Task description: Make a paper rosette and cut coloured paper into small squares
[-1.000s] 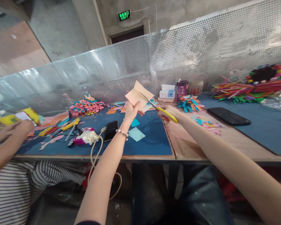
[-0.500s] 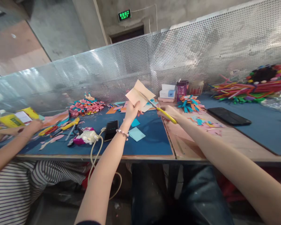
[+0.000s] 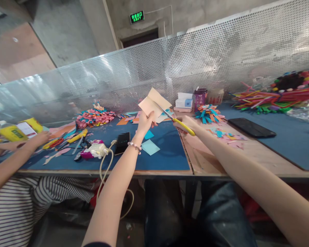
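My left hand (image 3: 145,122) pinches the lower edge of a pale yellow square of paper (image 3: 151,107), raised above the table and tilted toward me. My right hand (image 3: 184,124) is closed round the yellow handles of a pair of scissors (image 3: 182,126). The metal blades reach up and left across the paper, along a line through its middle. Whether the blades are fully closed is hard to make out. Under my left wrist, a light blue paper square (image 3: 150,147) and a brighter blue one (image 3: 149,134) lie on the blue mat.
A phone (image 3: 122,143) and a power strip (image 3: 96,150) with a cable sit left of my arm. Paper pompoms (image 3: 95,116), a tissue pack (image 3: 184,101), a purple cup (image 3: 200,98) and a black tablet-like device (image 3: 251,127) stand around. A co-worker's arm (image 3: 28,149) reaches in at left.
My hands, the paper and the scissors have hardly moved. At the left, the co-worker's hand has shifted slightly to the right.
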The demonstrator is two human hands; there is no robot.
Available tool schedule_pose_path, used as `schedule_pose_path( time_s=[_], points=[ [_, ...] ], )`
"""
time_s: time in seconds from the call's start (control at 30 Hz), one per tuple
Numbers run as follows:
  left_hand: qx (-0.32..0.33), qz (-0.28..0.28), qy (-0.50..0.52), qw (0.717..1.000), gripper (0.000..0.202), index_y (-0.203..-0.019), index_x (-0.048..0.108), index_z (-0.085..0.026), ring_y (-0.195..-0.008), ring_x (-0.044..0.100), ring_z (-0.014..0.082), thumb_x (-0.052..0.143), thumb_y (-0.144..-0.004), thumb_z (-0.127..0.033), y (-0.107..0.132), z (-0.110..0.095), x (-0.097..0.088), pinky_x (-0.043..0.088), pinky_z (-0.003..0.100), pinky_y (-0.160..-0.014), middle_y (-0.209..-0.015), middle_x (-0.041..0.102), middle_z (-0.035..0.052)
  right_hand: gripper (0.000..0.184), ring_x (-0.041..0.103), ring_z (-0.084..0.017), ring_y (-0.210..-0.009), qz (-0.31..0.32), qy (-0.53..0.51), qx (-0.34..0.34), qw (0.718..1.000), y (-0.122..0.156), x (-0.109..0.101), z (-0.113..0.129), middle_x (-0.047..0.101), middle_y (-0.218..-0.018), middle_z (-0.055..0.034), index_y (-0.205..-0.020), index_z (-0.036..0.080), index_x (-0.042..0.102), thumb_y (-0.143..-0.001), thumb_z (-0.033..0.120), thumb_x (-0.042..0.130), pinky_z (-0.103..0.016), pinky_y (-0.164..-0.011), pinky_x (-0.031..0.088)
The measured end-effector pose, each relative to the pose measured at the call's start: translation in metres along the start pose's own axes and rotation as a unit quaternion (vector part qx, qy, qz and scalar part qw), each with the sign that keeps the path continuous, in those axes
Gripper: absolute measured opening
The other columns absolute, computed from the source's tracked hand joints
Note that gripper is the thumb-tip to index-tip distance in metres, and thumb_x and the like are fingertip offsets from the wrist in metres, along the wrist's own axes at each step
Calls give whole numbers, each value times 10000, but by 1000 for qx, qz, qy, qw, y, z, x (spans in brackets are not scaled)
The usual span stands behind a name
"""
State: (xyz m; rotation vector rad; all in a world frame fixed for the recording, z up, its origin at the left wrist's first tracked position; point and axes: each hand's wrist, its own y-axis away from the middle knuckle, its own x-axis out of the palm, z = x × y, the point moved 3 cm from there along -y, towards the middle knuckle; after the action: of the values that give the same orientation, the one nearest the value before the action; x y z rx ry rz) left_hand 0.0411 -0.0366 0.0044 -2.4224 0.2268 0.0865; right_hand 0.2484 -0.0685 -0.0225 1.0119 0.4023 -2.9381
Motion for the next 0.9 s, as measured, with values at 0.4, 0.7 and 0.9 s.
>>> schedule_pose_path(
  time_s=[0.4,0.7,0.9],
  points=[
    [-4,3,-7,1000,205,-946,462,-160,-318,523,131,492,-879,-351,-1,5,-1,329,180,-293,-401,530,-49,135,471,-108,-326,1,11,-10,1000,4,-1,3,514,-469,23,-761,156,595,-737,268,523,-197,-289,357],
    [-1,4,-4,1000,193,-933,460,-167,-300,499,125,496,-878,-348,-1,5,-1,320,180,-286,-400,535,-48,126,474,-106,-320,9,4,-12,1000,1,0,0,545,-482,3,-723,162,557,-751,282,531,-196,-289,357],
    [1,8,6,1000,205,-931,465,-163,-314,517,132,508,-871,-354,-1,5,0,331,184,-288,-406,539,-42,93,463,-111,-311,6,-4,-13,1000,8,0,8,535,-467,14,-724,174,534,-749,263,527,-203,-279,341]
  ],
)
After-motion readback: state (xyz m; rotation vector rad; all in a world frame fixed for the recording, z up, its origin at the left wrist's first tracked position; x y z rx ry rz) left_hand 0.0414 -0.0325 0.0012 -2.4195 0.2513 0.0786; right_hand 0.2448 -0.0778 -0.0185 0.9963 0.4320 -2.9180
